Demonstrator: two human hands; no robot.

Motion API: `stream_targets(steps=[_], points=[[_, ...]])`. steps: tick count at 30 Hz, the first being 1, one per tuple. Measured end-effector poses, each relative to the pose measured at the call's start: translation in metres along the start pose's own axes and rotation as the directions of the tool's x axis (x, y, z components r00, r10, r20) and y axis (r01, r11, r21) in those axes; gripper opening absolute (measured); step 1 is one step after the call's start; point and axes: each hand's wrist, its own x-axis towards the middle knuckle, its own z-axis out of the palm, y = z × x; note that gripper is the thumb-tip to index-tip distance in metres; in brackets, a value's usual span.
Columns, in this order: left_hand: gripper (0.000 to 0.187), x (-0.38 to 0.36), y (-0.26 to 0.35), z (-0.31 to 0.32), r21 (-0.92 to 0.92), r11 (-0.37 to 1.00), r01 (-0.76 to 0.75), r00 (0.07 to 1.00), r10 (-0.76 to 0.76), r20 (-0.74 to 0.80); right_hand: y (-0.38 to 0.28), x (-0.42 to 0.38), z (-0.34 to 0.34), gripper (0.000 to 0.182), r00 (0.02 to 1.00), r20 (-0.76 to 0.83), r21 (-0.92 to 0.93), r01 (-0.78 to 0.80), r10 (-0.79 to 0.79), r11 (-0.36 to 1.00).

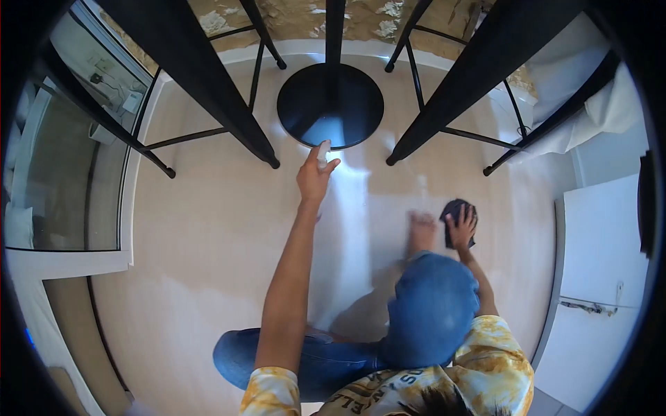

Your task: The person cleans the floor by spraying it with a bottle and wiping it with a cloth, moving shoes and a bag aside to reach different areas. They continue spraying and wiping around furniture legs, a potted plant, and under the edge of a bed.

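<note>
My left hand (pixel 316 177) reaches forward, closed around a small whitish, see-through spray bottle (pixel 323 154) near the front edge of a round black table base (pixel 331 104). Most of the bottle is hidden by the hand. On the floor to the right, my right hand (pixel 463 227) lies flat with its fingers spread on a crumpled dark cloth (pixel 454 209), pressing it down. My bare foot (pixel 422 232), blurred, stands just left of the cloth. Beneath both hands is a pale floor (pixel 208 229) with a bright glare strip.
Black stool legs (pixel 253 139) slant down at the left, and more stool legs (pixel 416 132) at the right. A white cabinet (pixel 596 243) borders the right side. Left is a glass panel (pixel 76 194) in a white frame. White fabric (pixel 596 114) hangs at the upper right.
</note>
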Motion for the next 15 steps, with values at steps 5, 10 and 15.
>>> stream_targets(steps=[5,10,15], points=[[0.038,0.034,-0.008,0.023,0.314,0.949,-0.023,0.999,0.034,-0.028,-0.079,-0.071,0.001,0.069,0.991,-0.095,0.007,0.095,-0.094,0.995],[0.040,0.056,0.001,0.034,0.392,0.918,0.063,0.993,-0.097,0.068,-0.165,-0.056,0.007,0.056,0.968,-0.190,0.167,0.197,-0.164,0.966],[0.037,0.057,-0.010,0.034,0.327,0.942,0.077,0.990,-0.110,0.084,-0.260,0.019,0.005,0.050,0.900,-0.244,0.512,0.436,-0.362,0.740]])
